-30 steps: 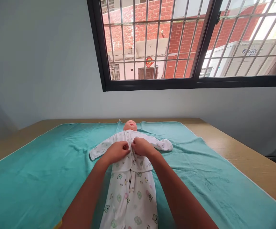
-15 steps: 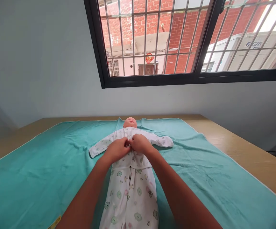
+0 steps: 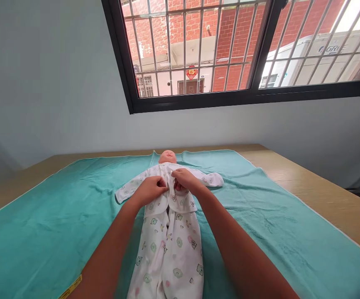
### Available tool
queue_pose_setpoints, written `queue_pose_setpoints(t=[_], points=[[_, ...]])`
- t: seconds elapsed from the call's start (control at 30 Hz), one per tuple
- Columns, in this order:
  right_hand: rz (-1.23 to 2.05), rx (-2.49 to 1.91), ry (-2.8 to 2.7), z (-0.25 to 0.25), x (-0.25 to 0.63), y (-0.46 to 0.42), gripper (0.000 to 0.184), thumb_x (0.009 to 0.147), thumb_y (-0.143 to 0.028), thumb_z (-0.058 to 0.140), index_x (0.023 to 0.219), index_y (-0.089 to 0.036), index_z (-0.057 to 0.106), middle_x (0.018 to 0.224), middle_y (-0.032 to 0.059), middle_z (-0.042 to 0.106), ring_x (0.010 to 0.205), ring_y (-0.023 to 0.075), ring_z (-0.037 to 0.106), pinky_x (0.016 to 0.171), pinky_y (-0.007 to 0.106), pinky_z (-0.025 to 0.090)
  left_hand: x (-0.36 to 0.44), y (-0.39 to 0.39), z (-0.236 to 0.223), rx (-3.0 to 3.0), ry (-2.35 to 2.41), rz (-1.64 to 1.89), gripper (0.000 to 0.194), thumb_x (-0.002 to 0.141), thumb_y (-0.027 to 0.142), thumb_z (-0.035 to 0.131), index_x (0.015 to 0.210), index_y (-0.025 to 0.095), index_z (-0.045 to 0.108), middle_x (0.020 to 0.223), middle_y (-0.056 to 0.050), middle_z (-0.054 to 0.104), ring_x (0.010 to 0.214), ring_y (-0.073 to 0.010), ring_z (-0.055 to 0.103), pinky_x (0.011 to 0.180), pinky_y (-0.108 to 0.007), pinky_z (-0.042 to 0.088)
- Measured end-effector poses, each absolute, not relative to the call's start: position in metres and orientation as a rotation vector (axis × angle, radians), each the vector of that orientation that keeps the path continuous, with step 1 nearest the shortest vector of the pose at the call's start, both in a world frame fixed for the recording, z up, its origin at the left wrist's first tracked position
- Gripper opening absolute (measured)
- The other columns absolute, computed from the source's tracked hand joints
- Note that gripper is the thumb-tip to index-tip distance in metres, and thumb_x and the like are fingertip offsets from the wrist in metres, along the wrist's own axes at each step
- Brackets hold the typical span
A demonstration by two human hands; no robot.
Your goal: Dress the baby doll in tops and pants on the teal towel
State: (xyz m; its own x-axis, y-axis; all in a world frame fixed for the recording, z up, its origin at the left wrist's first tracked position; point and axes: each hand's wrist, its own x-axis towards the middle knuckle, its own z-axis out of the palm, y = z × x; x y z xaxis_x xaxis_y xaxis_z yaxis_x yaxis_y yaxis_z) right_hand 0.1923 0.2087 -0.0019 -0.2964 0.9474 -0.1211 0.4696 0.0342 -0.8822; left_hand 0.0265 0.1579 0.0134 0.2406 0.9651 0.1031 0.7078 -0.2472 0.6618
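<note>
A baby doll (image 3: pixel 167 157) lies on its back, its head at the far side and its arms spread out. It wears a white printed jacket (image 3: pixel 182 202) whose front edges meet along the middle, and white printed trousers (image 3: pixel 180 253). My left hand (image 3: pixel 152 190) pinches the jacket's front edge at the chest, on the left of the opening. Across the gap, my right hand (image 3: pixel 184 179) has its fingers closed on the other front edge, a little higher. The fingertips of the two hands are slightly apart. Any fastener between them is too small to make out.
A teal blanket (image 3: pixel 74 216) with a pale edge spreads under the doll over a wooden table (image 3: pixel 304 193). Behind the table rises a grey wall (image 3: pixel 58 83) with a black-framed barred window (image 3: pixel 195 101). A yellow strip (image 3: pixel 70 287) shows beside my left forearm.
My hands came together at the jacket's front half a second ago and have now parted a little. The jacket's opening shows between them again. The camera view has tilted slightly.
</note>
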Motion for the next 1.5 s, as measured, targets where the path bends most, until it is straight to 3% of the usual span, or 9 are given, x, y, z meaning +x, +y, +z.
queue_pose_setpoints(t=[0.2, 0.43, 0.7, 0.93, 1.17, 1.5], points=[[0.919, -1.538, -2.109, 0.012, 0.186, 0.196, 0.009, 0.070, -0.021, 0.061, 0.068, -0.017, 0.053, 0.061, 0.0029, 0.063, 0.055, 0.0159, 0.062, 0.048, 0.022, 0.041, 0.026, 0.152, 0.019, 1.929, 1.517, 0.748, 0.016, 0.075, 0.031, 0.058, 0.065, 0.019, 0.053, 0.063, 0.003, 0.059, 0.058, -0.0120, 0.050, 0.051, -0.023, 0.034], [0.611, -1.814, -2.315, 0.035, 0.184, 0.178, 0.017, 0.078, -0.023, 0.055, 0.064, -0.015, 0.062, 0.051, 0.0090, 0.060, 0.067, 0.0243, 0.065, 0.059, 0.029, 0.044, 0.026, 0.152, 0.019, 1.744, 1.426, 0.776, 0.019, 0.074, 0.033, 0.064, 0.068, 0.019, 0.052, 0.058, 0.004, 0.056, 0.049, -0.0088, 0.048, 0.046, -0.020, 0.034], [1.368, -1.263, -2.001, 0.017, 0.204, 0.198, 0.013, 0.072, -0.026, 0.064, 0.066, -0.016, 0.062, 0.064, 0.0032, 0.065, 0.061, 0.0140, 0.061, 0.058, 0.023, 0.049, 0.026, 0.149, 0.025, 1.610, 1.354, 0.832, 0.025, 0.074, 0.039, 0.066, 0.070, 0.017, 0.056, 0.062, 0.002, 0.058, 0.055, -0.0093, 0.051, 0.050, -0.020, 0.037], [1.645, -0.941, -1.634, -0.001, 0.210, 0.207, 0.026, 0.073, -0.032, 0.069, 0.063, -0.016, 0.051, 0.058, -0.0047, 0.047, 0.050, 0.0052, 0.042, 0.042, 0.016, 0.034, 0.028, 0.154, 0.017, 1.536, 1.298, 0.857, 0.021, 0.075, 0.035, 0.065, 0.071, 0.016, 0.056, 0.063, 0.001, 0.060, 0.056, -0.0089, 0.052, 0.052, -0.021, 0.038], [1.770, -0.910, -1.608, -0.003, 0.211, 0.208, 0.026, 0.067, -0.030, 0.080, 0.073, -0.013, 0.062, 0.065, -0.0007, 0.058, 0.063, 0.0088, 0.059, 0.064, 0.020, 0.053, 0.027, 0.156, 0.013, 1.358, 1.197, 0.930, 0.021, 0.072, 0.031, 0.070, 0.074, 0.015, 0.057, 0.066, -0.001, 0.064, 0.063, -0.0106, 0.059, 0.064, -0.023, 0.047], [1.778, -0.992, -1.690, -0.007, 0.214, 0.213, 0.015, 0.068, -0.019, 0.077, 0.074, -0.013, 0.065, 0.068, 0.0040, 0.069, 0.078, 0.0177, 0.071, 0.069, 0.020, 0.058, 0.025, 0.157, 0.008, 1.380, 1.152, 0.962, 0.021, 0.072, 0.030, 0.070, 0.082, 0.016, 0.057, 0.070, 0.001, 0.063, 0.063, -0.0097, 0.059, 0.064, -0.023, 0.048]])
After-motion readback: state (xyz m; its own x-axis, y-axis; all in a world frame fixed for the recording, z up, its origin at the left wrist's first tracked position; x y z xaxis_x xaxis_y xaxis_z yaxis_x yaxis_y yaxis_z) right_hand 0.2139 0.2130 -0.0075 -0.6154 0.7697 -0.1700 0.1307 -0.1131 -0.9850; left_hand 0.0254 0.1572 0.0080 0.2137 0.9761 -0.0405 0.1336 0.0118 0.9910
